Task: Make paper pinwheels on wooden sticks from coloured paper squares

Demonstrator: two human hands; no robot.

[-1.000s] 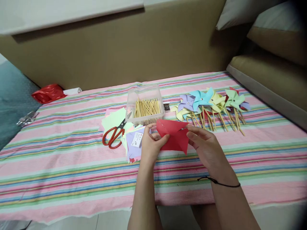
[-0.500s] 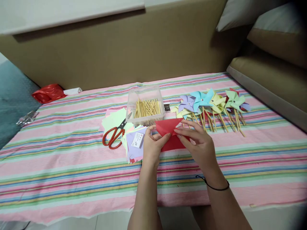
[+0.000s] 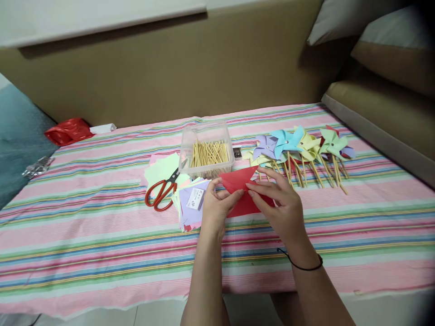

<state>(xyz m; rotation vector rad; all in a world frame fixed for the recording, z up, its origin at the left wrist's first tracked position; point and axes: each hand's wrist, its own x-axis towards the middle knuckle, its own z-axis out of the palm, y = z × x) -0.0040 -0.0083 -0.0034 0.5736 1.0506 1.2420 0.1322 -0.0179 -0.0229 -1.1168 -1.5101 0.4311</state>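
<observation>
A sheet of red paper, cut into flaps, is held above the striped cloth between both hands. My left hand is closed on its left side, the thumb pressing near the middle. My right hand pinches the paper near its centre and right edge; the fingertips partly cover what they grip. Just left of my left hand lies a stack of coloured paper with a small white card on top. Red-handled scissors rest beside it, partly over pale green paper.
Behind the hands stands a clear plastic box of wooden sticks. Several finished paper pinwheels lie at the right. A small dark packet sits by the box. A red plastic bag is at the far left.
Both hands stay on the red paper at nearly the same place. The paper has tilted slightly, and its lower right part shows farther out below my right hand.
</observation>
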